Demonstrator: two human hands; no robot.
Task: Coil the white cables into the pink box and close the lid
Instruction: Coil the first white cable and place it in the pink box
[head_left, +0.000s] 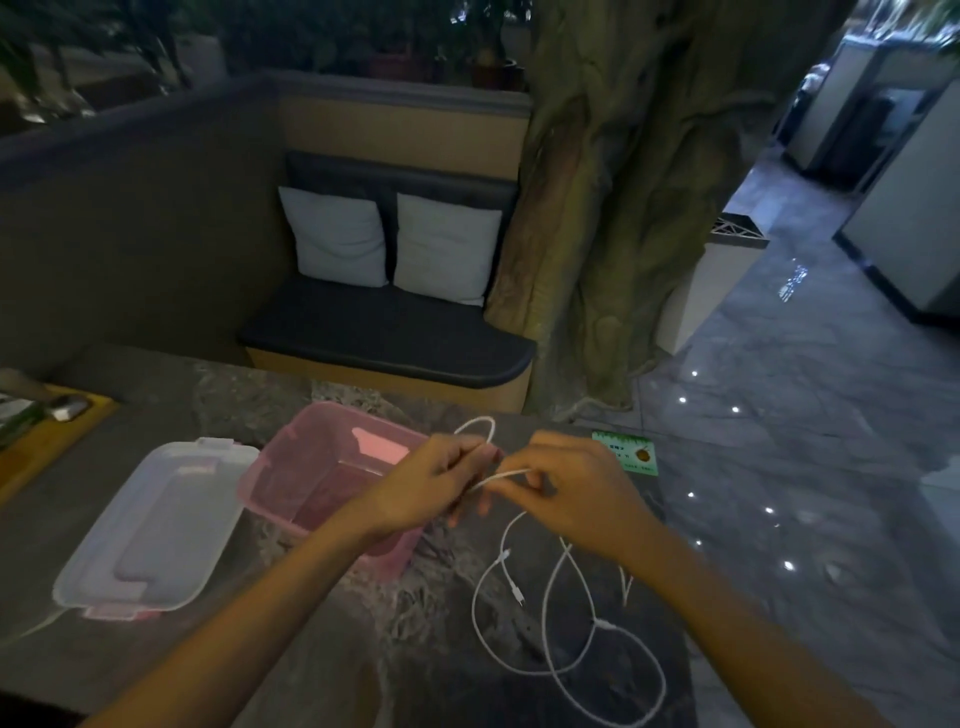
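The pink box (311, 467) stands open on the dark marble table, nothing visible inside it. Its clear lid (156, 525) with pink clips lies flat to the left of the box. My left hand (436, 478) and my right hand (566, 483) meet just right of the box, both pinching one white cable (506, 474). A small loop of that cable rises above my left fingers. The remaining white cable (576, 649) lies in loose loops on the table below my right hand, with plugs showing.
A green card (626, 453) lies at the table's right edge beyond my right hand. A wooden tray (47, 431) with dark items sits at the far left. The table edge drops to a tiled floor on the right; a cushioned bench stands behind.
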